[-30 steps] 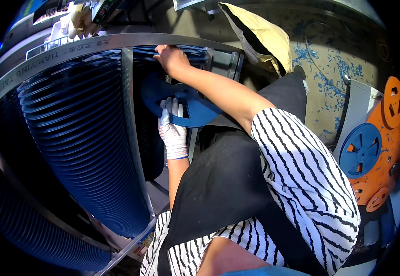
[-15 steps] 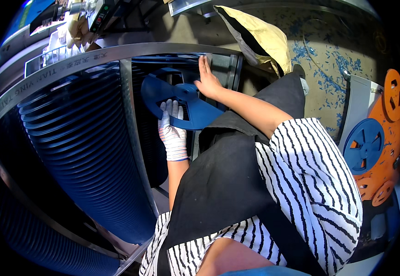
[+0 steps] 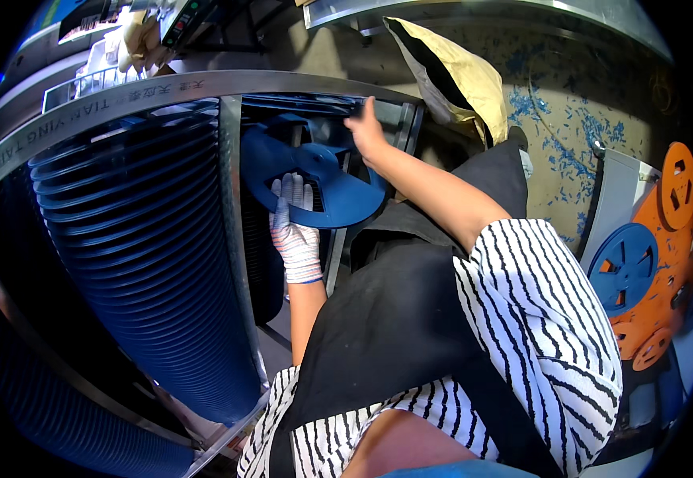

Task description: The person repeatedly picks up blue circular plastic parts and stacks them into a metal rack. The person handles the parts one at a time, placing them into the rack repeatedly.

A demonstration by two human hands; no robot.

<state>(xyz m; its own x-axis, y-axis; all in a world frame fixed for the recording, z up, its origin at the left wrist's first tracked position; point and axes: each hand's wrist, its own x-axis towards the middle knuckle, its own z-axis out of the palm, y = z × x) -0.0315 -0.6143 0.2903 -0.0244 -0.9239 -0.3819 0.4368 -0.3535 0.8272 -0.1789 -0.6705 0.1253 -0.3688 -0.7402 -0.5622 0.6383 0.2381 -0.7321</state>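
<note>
A blue plastic reel disc (image 3: pixel 346 199) with large cutouts and a raised hub lies tilted in a bay of the metal rack. My left hand (image 3: pixel 296 227), in a striped knit glove, holds its near rim. The long fingers show through a cutout, behind the rim, and the thumb lies at the rim's left. My bare right hand (image 3: pixel 368 137) is raised just beyond the disc's right side, near the rack's far corner. Its fingers are apart, partly blurred, and nothing shows in them. More blue discs (image 3: pixel 298 103) lie behind the held one, mostly in shadow.
A long row of stacked blue discs (image 3: pixel 151 271) fills the bay to the left, beyond a metal divider (image 3: pixel 239 223). A yellowish sack (image 3: pixel 462 76) stands open on the floor, near scattered blue scraps (image 3: pixel 541 127). At right are orange reels (image 3: pixel 678 187) and a blue spoked reel (image 3: pixel 623 269).
My right hand has shifted right and turned, its fingers less upright together. The left hand and the disc have barely moved. The whole view has shifted slightly.
</note>
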